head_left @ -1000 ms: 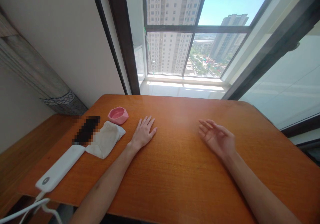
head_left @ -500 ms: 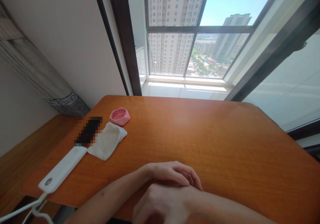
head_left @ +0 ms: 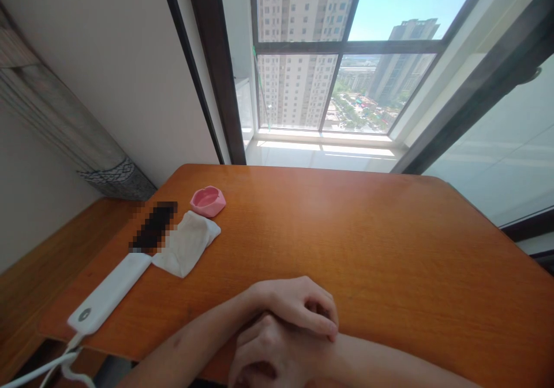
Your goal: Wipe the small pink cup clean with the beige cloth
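My two hands lie crossed at the near edge of the orange wooden table. My left hand rests on top, its fingers curled over the wrist of my right hand. The right hand is loosely curled underneath, knuckles up, partly cut off by the bottom of the view. Neither hand holds an object. The things on the table are all off to the left, apart from both hands.
At the table's left lie a small pink dish, a folded white cloth, a blurred dark flat object and a long white device with a white cable. A large window stands beyond the far edge.
A second ago both hands lay apart and open mid-table. They drew back to the near edge and crossed, and the left fingers have curled tighter over the right wrist.
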